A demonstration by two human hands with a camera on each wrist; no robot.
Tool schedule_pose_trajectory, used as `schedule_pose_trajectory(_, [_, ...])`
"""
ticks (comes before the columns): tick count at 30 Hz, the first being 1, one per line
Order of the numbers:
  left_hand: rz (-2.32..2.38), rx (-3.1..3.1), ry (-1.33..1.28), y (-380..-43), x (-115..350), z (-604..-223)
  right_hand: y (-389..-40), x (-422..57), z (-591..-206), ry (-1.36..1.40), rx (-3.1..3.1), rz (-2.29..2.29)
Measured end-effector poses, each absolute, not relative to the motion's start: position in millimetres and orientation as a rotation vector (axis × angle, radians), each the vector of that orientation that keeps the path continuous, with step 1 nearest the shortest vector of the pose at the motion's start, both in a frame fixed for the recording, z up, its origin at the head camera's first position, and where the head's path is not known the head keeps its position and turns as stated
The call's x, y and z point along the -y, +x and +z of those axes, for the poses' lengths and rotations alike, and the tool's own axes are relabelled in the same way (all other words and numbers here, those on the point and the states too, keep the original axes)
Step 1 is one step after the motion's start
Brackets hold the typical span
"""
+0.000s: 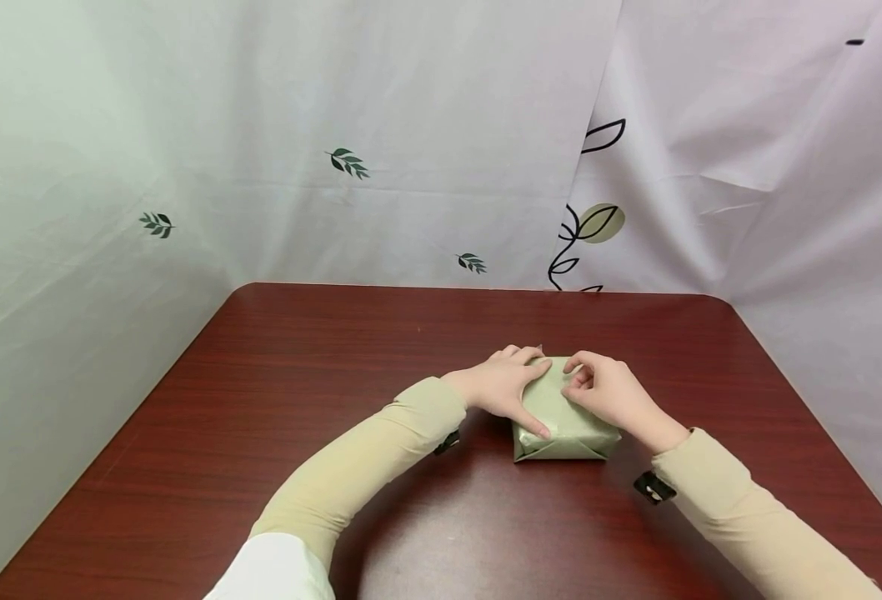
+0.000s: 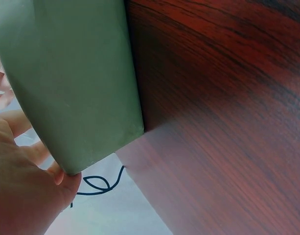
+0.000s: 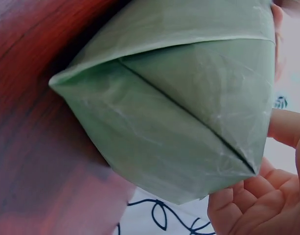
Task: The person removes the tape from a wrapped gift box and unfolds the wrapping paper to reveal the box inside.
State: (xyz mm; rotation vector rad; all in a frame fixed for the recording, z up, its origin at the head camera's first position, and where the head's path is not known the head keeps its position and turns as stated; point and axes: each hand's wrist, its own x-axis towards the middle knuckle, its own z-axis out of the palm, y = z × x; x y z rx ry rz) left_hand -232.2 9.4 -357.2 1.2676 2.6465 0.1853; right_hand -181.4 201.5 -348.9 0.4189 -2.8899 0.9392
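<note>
A box-shaped package point(image 1: 567, 412) wrapped in pale green paper lies on the table, right of the middle. My left hand point(image 1: 506, 385) rests on its left part with fingers spread, the thumb over the top near the front edge and the other fingers toward the far left corner. Over the top's right side is my right hand point(image 1: 602, 390), its fingers bent and a gap between thumb and index fingertip. Nothing shows held there. In the right wrist view, the wrapped end point(image 3: 174, 112) has folded flaps with a diagonal seam. The left wrist view has a smooth green side point(image 2: 76, 83).
The dark red wood-grain table point(image 1: 298, 358) has rounded far corners. White cloth point(image 1: 411, 125) with printed leaves hangs behind it and along both sides. A small black device point(image 1: 654, 487) sits at the right sleeve cuff, another point(image 1: 447, 442) at the left cuff.
</note>
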Motion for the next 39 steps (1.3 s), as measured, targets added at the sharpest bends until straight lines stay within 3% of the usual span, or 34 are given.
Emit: schedule_pose_trajectory(39, [0.156, -2.657, 1.303, -230.6, -9.7, -354.6, -183.2, -240.4, -356.8, 0.161, 2.72, 1.761])
